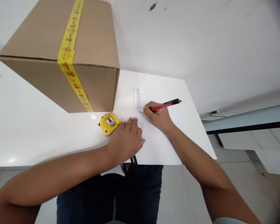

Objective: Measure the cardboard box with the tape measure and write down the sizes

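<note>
Dark denim covers the person's lap point(130, 193) at the bottom of the view, and from there both bare forearms reach up onto the white table point(25, 124). Nearest lies the left hand point(126, 140), palm down and fingers loosely spread, gripping nothing; it rests flat at the near left edge of the white sheet of paper point(163, 137), apparently steadying it. Just beside its fingertips, touching or very nearly so, sits the round yellow tape measure with a metal clip point(109, 123), lying flat on the table. A little farther on, the right hand point(157, 116) is closed around the red pen with a black clip point(165, 105), whose tip meets the paper at the bottom of a short column of small handwritten entries point(137, 100); the writing is too small to read. By the look of it, the step in hand is noting down a figure, another line under those already listed. Finishing that entry calls for small, steady strokes while the left hand keeps the sheet from sliding. Beyond the tape measure stands the large brown cardboard box sealed with printed yellow tape point(60, 53), well apart from the pen hand and close behind the measure. Farthest off, a white wall point(200, 37) rises behind the table.
</note>
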{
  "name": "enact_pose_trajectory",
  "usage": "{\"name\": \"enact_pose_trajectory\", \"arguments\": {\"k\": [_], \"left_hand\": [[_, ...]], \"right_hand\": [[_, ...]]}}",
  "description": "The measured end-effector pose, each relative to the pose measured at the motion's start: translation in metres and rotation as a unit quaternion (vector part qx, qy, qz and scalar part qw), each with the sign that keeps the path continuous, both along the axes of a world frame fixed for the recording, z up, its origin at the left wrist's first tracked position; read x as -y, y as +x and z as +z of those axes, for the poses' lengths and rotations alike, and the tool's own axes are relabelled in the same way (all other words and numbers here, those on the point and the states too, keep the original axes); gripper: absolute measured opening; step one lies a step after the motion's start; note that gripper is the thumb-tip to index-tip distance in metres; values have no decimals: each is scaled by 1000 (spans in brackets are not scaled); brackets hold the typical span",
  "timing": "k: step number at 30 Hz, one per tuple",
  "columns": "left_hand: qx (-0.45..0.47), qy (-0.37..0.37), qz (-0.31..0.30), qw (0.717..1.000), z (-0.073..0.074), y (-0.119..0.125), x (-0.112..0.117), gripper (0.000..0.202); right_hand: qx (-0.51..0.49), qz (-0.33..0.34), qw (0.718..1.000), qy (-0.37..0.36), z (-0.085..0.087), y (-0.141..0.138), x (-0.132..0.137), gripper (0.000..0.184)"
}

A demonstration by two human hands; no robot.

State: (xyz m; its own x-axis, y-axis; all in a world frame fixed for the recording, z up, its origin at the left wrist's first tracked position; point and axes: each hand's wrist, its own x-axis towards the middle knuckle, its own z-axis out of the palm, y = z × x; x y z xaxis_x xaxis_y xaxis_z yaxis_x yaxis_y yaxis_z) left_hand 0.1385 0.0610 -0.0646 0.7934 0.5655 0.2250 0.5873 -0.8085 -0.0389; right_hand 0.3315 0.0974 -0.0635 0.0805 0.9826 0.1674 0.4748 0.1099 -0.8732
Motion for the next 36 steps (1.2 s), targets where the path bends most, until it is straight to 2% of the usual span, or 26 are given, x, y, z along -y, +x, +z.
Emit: {"name": "enact_pose_trajectory", "arguments": {"k": [7, 9, 11, 13, 15, 17, 18, 20, 23, 25, 28, 30, 32, 34, 36], "left_hand": [[-26, -20, -1, 999, 3, -1, 2, 48], [-29, -32, 6, 999, 4, -1, 1, 49], [-28, -44, 10, 999, 3, 0, 0, 50], [-26, -62, 8, 998, -2, 1, -1, 51], [-21, -85, 13, 996, -6, 2, 0, 51], [-8, -87, 27, 996, -5, 0, 3, 49], [1, -76, 33, 997, -2, -3, 4, 47], [24, -36, 29, 999, 10, -12, 8, 45], [114, 38, 20, 993, 38, -33, 13, 50], [186, 87, 75, 976, 62, -49, 9, 51], [221, 142, 215, 940, 95, -70, -13, 59], [206, 165, 261, 928, 110, -81, -33, 70], [179, 161, 283, 928, 118, -91, -50, 74], [152, 141, 295, 933, 122, -101, -59, 73], [132, 130, 304, 935, 129, -110, -61, 72]], "right_hand": [[14, -7, 1000, 10, -5, 1, -2, 19], [36, -13, 999, 9, -8, 1, -3, 19], [81, -20, 996, 39, -11, 1, -1, 20], [148, -54, 982, 107, -14, 0, 4, 21], [226, -98, 953, 175, -16, -3, 9, 25], [294, -94, 934, 178, -17, -5, 9, 30], [332, -95, 926, 153, -16, -6, 6, 33], [400, -82, 911, 61, -13, -4, -5, 35], [430, -102, 896, 39, -5, 3, -23, 39], [434, -112, 894, 16, 1, 9, -29, 41], [416, -131, 899, -26, 9, 8, -27, 47], [391, -136, 910, -32, 13, -6, -19, 53], [363, -109, 925, -18, 15, -31, -5, 52], [337, -46, 941, 2, 14, -63, 12, 48], [316, 44, 948, 10, 12, -94, 28, 58]]}}
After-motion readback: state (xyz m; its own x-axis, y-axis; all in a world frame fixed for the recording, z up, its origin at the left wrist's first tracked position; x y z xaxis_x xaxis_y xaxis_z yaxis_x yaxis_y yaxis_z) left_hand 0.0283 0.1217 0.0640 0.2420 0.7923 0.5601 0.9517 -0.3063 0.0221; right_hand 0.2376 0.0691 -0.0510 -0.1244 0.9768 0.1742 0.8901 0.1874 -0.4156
